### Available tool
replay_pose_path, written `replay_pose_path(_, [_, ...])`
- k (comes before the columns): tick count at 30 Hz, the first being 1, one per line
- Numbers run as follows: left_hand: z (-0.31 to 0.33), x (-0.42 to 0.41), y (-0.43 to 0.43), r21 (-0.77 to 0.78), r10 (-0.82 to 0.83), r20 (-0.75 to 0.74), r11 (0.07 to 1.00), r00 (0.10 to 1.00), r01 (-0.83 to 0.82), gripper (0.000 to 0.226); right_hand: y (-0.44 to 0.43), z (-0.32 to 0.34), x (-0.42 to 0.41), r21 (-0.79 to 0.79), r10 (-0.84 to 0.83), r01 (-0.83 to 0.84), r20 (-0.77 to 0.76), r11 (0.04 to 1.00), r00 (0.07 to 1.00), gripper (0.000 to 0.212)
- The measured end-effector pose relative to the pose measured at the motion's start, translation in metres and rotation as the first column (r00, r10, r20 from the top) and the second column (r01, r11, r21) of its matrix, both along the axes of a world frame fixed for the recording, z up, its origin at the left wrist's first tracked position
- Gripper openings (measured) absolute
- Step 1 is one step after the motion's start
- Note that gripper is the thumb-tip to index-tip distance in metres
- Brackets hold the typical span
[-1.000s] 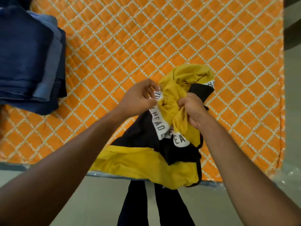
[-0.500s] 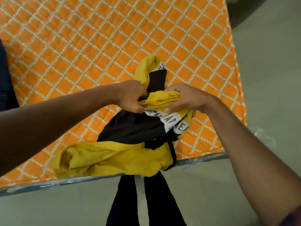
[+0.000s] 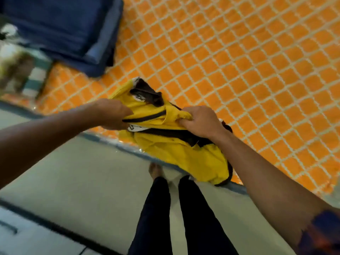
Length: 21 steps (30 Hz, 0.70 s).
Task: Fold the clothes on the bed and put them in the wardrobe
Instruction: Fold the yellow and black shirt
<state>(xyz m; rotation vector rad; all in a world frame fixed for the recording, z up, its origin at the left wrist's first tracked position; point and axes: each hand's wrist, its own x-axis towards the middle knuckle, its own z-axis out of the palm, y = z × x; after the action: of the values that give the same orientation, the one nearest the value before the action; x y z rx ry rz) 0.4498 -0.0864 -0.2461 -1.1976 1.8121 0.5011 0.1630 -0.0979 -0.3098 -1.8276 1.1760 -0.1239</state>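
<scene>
We see left hand (image 3: 112,115) gripping crumpled yellow-and-black cotton shirt (image 3: 176,150) | right hand (image 3: 200,121) pinching its bunched fabric | orange diamond-quilted bed (image 3: 239,61) beneath

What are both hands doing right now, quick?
Left hand: grips the crumpled yellow-and-black fabric garment.
Right hand: grips the same garment.

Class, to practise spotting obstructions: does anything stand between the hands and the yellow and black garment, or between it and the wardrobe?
Nothing: the left hand and right hand both grip the garment at the edge of the bed. No wardrobe is in view, so that path cannot be judged.
</scene>
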Motion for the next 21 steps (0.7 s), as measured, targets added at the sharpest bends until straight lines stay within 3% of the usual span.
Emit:
replay_pose_path(3, [0.001,0.056,0.095,0.061,0.187,0.132,0.979,0.973,-0.197,0.044,0.032,0.004,0.062,0.043,0.404,-0.402,-0.142,0.915,0.904,0.069])
replay_pose_path(4, [0.001,0.068,0.127,0.063,0.256,0.137,0.962,0.957,-0.266,0.047,0.047,0.002,0.079,0.023,0.514,-0.518,-0.179,0.855,0.839,0.067])
replay_pose_path(7, [0.006,0.088,0.226,0.123,0.433,0.181,0.881,0.883,-0.457,0.042,0.101,-0.003,0.128,-0.020,0.704,-0.729,-0.239,0.685,0.668,0.034])
replay_pose_path(9, [0.013,0.096,0.301,0.114,0.543,0.221,0.811,0.810,-0.574,0.036,0.148,0.000,0.161,-0.054,0.759,-0.805,-0.302,0.591,0.577,0.031])
replay_pose_path(11, [0.011,0.098,0.332,0.059,0.614,0.182,0.773,0.768,-0.632,0.025,0.161,0.000,0.164,-0.047,0.728,-0.777,-0.319,0.627,0.607,0.029])
replay_pose_path(13, [0.022,0.105,0.383,-0.015,0.737,0.073,0.674,0.672,-0.738,0.009,0.187,-0.003,0.168,-0.059,0.700,-0.746,-0.302,0.663,0.647,0.018])
replay_pose_path(15, [0.033,0.105,0.438,-0.069,0.894,-0.171,0.408,0.413,-0.910,0.006,0.210,-0.001,0.159,-0.074,0.591,-0.618,-0.226,0.783,0.775,0.025])
replay_pose_path(16, [0.036,0.102,0.459,-0.097,0.910,-0.314,0.254,0.271,-0.962,0.010,0.217,0.000,0.150,-0.085,0.511,-0.530,-0.177,0.844,0.841,0.030])
replay_pose_path(17, [0.037,0.101,0.477,-0.123,0.877,-0.443,0.145,0.185,-0.982,0.016,0.221,0.000,0.139,-0.104,0.441,-0.457,-0.148,0.883,0.885,0.031])
replay_pose_path(21, [0.048,0.085,0.511,-0.206,0.752,-0.650,-0.034,0.111,-0.978,0.024,0.235,0.018,0.101,-0.060,0.397,-0.401,-0.079,0.914,0.915,0.028])
